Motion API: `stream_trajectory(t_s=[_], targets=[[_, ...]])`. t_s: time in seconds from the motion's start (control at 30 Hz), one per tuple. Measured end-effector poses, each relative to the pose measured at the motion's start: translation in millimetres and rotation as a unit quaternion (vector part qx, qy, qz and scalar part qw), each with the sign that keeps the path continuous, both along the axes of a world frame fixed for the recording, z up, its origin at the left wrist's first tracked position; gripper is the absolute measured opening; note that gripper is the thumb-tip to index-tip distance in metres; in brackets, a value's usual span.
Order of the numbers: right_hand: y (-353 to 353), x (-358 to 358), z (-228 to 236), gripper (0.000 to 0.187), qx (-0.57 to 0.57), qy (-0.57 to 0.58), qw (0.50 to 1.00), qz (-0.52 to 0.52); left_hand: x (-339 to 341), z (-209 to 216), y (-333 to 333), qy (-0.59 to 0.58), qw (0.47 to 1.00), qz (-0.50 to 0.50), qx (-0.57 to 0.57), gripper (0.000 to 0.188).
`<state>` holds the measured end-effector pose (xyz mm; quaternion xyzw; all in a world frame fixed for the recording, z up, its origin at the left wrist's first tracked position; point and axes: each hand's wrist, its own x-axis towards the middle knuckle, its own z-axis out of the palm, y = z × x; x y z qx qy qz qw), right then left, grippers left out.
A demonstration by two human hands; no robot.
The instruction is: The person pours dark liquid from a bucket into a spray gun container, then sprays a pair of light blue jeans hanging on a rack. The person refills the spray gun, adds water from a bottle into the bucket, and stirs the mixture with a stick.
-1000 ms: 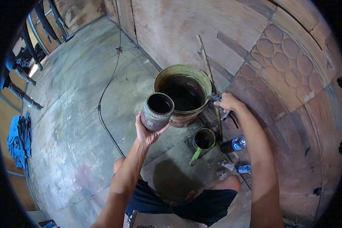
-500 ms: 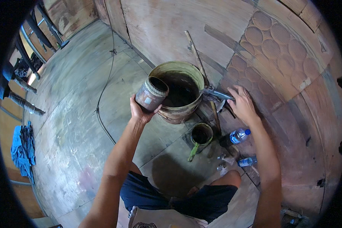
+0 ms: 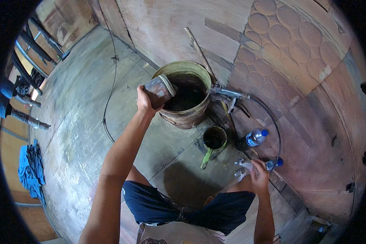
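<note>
Grey-brown cylindrical jar (image 3: 157,92) with a pale rim, gripped by the left hand (image 3: 144,100), is already tipped, mouth over the round yellowish bucket (image 3: 187,118); what is left inside is hidden. The right hand (image 3: 260,174) is by crumpled clear plastic (image 3: 242,171), its grip impossible to tell.

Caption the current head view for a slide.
Left hand holds a dark cylindrical container tilted toward the bucket; right hand is beside crumpled clear plastic and a blue-capped bottle.
</note>
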<state>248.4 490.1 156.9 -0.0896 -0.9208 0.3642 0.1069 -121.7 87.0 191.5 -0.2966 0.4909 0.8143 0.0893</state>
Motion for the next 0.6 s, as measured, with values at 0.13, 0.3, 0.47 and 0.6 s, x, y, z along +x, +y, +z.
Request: stream_trajectory(t_s=[0.13, 0.3, 0.47, 0.6], targets=[[-10, 49, -44, 0.028, -0.001, 0.001, 0.997, -0.078, -23, -8, 17, 0.068, 0.993, 0.078, -0.061, 0.06], [-26, 67, -73, 0.032, 0.067, 0.039, 0.993, -0.085, -45, -3, 40, 0.127, 0.914, 0.094, -0.374, 0.081], [-24, 66, -72, 0.028, 0.077, 0.036, 0.989, -0.121, -42, 18, 71, 0.154, 0.832, 0.03, -0.532, 0.1], [-23, 63, -74, 0.025, 0.089, 0.007, 0.988, -0.124, -32, 28, 96, 0.277, 0.729, -0.034, -0.625, 0.096]])
